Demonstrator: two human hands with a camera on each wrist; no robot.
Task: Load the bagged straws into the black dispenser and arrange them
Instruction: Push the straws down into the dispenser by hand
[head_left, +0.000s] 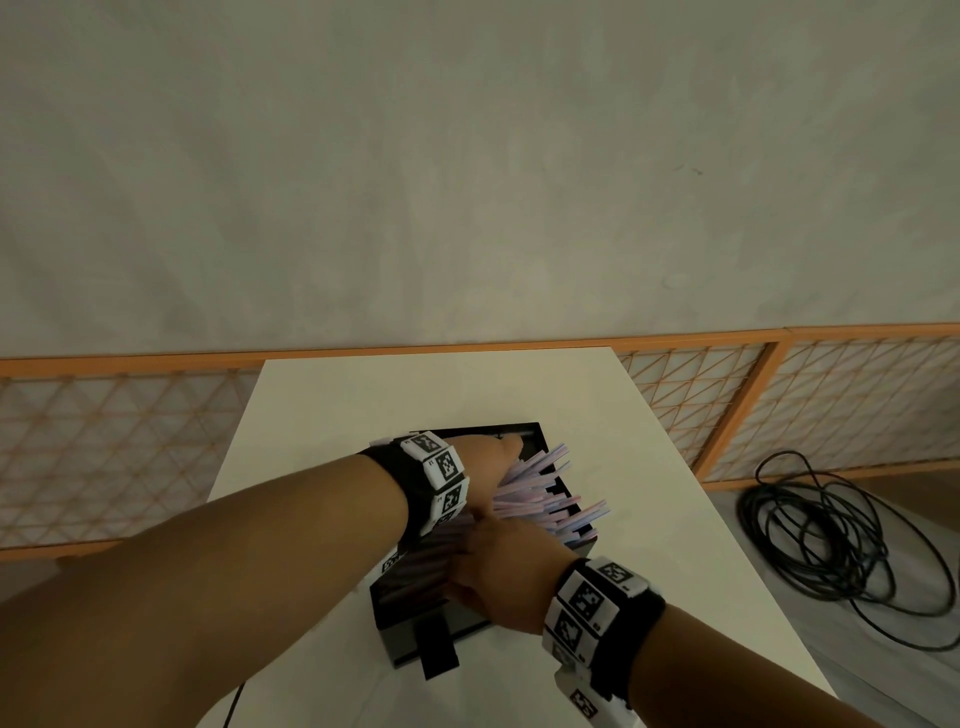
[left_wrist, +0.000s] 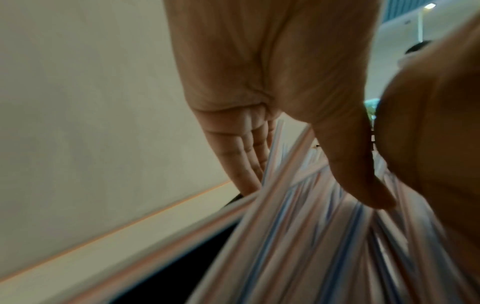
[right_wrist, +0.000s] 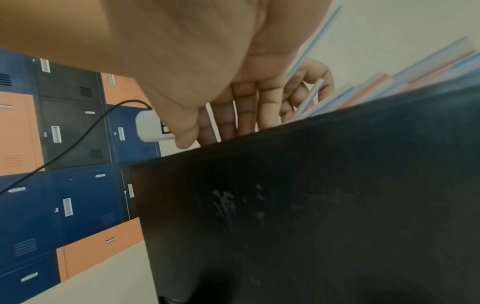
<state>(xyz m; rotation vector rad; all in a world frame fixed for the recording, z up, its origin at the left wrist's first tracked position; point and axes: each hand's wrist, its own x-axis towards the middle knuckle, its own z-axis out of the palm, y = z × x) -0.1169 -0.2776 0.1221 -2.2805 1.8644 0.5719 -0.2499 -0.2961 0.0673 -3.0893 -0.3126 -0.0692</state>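
Left hand (head_left: 480, 462) grips fanned straws (head_left: 540, 499) btwn thumb & fingers. Right hand (head_left: 498, 571): fingers straight, poking into the black dispenser (right_wrist: 311, 205).

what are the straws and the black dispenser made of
Straws: likely thin plastic, semi-glossy, white with pink and blue stripes. They look faintly translucent in the left wrist view, though paper cannot be ruled out.
Dispenser: rigid black sheet, probably acrylic or coated metal. Its flat wall shows a dull sheen with pale smudges in the right wrist view.

Industrial staff area, coloured lockers (right_wrist: 85, 205), orange mesh fencing (head_left: 857, 405), coiled floor cable (head_left: 810, 540)
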